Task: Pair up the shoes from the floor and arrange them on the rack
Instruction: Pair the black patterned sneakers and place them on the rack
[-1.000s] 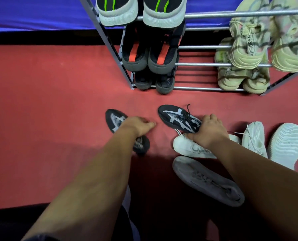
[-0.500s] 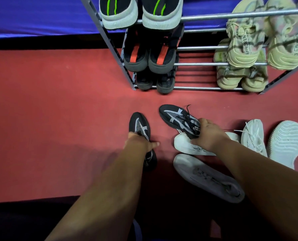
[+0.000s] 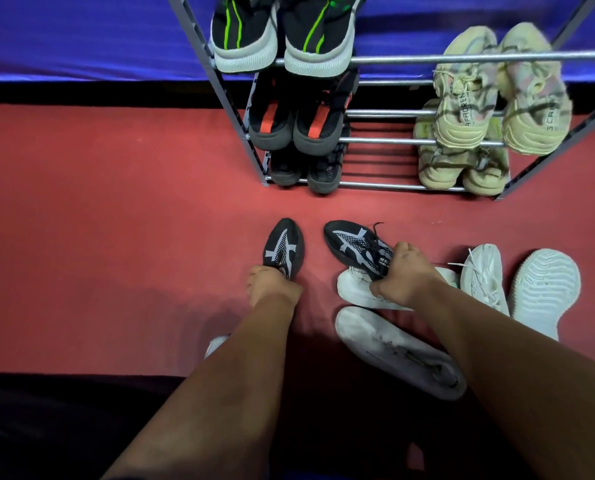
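Observation:
Two black shoes with grey markings are on the red floor in front of the metal rack point(image 3: 427, 59). My left hand point(image 3: 272, 285) grips the heel end of the left black shoe point(image 3: 283, 247), whose toe points at the rack. My right hand point(image 3: 405, 274) grips the heel of the right black shoe point(image 3: 353, 247), which rests partly over a white shoe point(image 3: 356, 292). Several more white shoes lie on the floor to the right, one point(image 3: 545, 289) sole up.
The rack holds black shoes with green stripes point(image 3: 278, 32) on top, black and red shoes point(image 3: 296, 123) below, dark shoes at the bottom, and pale yellow shoes point(image 3: 497, 95) on the right. The rack's middle sections hold nothing. A blue cloth point(image 3: 81, 32) lies behind.
My left hand has taken hold of the left black shoe and swung it so that its toe points at the rack, closer to the right black shoe. My right hand has tightened on its shoe.

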`<state>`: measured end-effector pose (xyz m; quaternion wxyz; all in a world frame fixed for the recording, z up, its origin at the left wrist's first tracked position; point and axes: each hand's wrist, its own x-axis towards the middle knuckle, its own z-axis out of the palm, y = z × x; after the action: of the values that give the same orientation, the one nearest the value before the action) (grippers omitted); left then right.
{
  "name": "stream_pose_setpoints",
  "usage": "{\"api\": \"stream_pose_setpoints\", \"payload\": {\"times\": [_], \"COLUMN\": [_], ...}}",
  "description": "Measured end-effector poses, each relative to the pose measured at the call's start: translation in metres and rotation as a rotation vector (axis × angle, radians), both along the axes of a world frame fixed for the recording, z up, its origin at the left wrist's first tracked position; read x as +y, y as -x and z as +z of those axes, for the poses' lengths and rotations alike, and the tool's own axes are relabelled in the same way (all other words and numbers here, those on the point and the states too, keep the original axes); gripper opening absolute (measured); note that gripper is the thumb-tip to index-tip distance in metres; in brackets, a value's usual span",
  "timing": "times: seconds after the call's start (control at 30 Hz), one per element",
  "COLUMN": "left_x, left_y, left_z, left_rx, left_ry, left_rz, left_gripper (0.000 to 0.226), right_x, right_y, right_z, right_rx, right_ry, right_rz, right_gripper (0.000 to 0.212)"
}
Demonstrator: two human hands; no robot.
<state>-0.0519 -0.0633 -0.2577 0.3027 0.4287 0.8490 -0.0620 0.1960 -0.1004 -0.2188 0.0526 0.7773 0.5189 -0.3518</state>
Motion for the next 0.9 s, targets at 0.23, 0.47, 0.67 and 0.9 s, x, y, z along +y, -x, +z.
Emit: {"api": "stream_pose_setpoints", "payload": {"times": [0.23, 0.47, 0.67, 0.9], "left_x": [0.007, 0.02, 0.036, 0.041], "left_y": [-0.013, -0.039, -0.078, -0.109], "left_z": [0.064, 0.179, 0.296, 0.39], "left_rx": [-0.09, -0.115, -0.094, -0.082], "left_ry": [-0.117, -0.246, -0.239, -0.367], "left_rz": [-0.105, -0.347, -0.599, -0.728], "left_gripper": [0.065, 0.055, 0.039, 0.044], "right_x": [0.003, 0.007, 0.006, -0.008], "right_y": [0.002, -0.021, -0.046, -0.079], "right_z": [0.063, 0.162, 0.27, 0.36], "right_rx": [-0.034, -0.108, -0.212, -0.193], "right_ry": [-0.009, 0.025, -0.126, -0.362], "right_rz": [0.095, 0.157, 0.167, 0.033], "right_gripper": [0.071, 0.034, 0.037, 0.041]}}
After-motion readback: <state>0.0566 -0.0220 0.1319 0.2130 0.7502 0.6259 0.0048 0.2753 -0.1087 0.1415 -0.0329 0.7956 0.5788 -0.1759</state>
